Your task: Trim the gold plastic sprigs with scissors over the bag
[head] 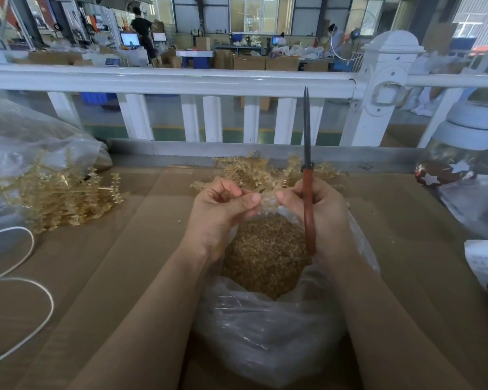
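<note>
A clear plastic bag (265,339) stands open at the centre of the cardboard-covered table, holding a heap of small gold trimmings (265,257). Above its mouth my left hand (223,209) pinches a gold sprig between thumb and fingers. My right hand (319,209) grips red-handled scissors (307,175), blades closed and pointing straight up, while its thumb and forefinger touch the same sprig. A loose pile of gold sprigs (265,170) lies just behind both hands.
More gold sprigs (57,195) spill from a large clear bag (26,142) at the left. A white cord (20,277) loops at the left edge. A white railing (197,80) runs behind the table. A glass jar (462,153) and plastic packets (479,209) sit at the right.
</note>
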